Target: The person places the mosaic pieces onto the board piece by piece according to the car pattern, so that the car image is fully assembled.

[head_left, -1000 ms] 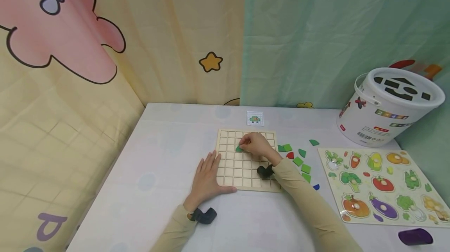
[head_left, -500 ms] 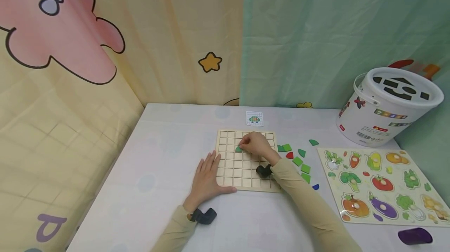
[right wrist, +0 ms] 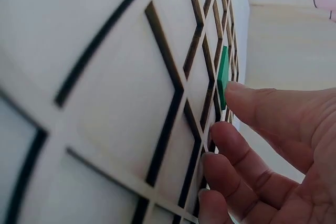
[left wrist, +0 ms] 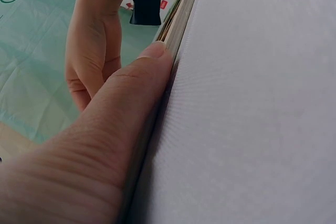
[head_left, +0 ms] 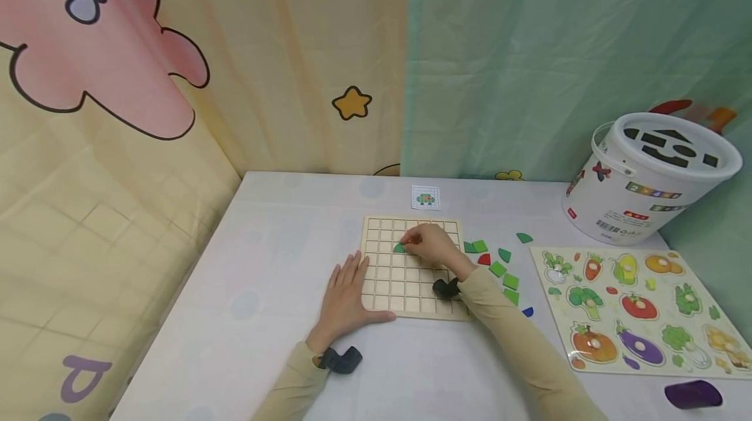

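Note:
A wooden grid board lies on the white table. My left hand rests flat with spread fingers along its left edge, and the thumb lies at the near edge. Over the upper middle of the board, my right hand pinches a green quarter-circle piece with its fingertips. In the right wrist view the thumb touches this green piece, which sits against the grid; the other fingers are curled beside the board. The left wrist view shows the left thumb against the board's side.
Right of the board lie loose pieces: green squares, green quarter circles, a red one and a blue one. A pattern card lies behind. Farther right are a vegetable puzzle, a white bucket and a purple object.
My right wrist has shifted very slightly to the right, while its fingertips stay at the green piece. The left hand has not moved.

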`<state>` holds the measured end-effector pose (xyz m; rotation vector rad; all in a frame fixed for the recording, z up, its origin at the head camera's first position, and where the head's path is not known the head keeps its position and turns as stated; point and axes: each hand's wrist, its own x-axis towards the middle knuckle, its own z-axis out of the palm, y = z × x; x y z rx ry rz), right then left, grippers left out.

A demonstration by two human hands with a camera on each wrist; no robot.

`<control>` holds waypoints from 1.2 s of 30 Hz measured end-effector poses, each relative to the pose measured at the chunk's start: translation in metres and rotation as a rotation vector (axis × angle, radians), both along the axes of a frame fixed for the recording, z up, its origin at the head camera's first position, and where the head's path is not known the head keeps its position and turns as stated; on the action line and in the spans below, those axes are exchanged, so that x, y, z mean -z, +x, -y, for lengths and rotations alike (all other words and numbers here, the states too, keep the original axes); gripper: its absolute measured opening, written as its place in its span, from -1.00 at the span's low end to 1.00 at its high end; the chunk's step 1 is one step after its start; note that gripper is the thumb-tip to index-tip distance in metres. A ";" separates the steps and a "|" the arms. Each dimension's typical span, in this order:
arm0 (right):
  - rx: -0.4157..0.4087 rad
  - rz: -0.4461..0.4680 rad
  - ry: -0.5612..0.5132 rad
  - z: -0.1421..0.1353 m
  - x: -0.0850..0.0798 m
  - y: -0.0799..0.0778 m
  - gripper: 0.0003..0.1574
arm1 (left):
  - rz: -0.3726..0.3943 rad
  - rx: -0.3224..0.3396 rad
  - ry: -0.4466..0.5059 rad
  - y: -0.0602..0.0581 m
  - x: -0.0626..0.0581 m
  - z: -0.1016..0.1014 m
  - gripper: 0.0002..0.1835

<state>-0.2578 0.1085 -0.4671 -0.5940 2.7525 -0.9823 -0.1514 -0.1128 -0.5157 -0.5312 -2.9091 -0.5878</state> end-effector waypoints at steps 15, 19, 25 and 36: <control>0.035 -0.130 -0.097 -0.061 -0.005 0.013 -0.82 | -0.005 -0.001 -0.010 -0.001 0.002 0.000 0.33; 0.117 -0.080 -0.064 -0.083 -0.010 0.014 -0.82 | 0.006 -0.002 -0.016 -0.001 0.003 0.000 0.34; 0.137 -0.048 0.000 -0.115 -0.013 0.011 -0.80 | 0.013 -0.002 -0.013 -0.001 0.003 0.000 0.34; 0.081 -0.028 0.081 -0.141 -0.007 0.010 -0.72 | 0.012 -0.001 -0.004 -0.001 0.001 0.000 0.34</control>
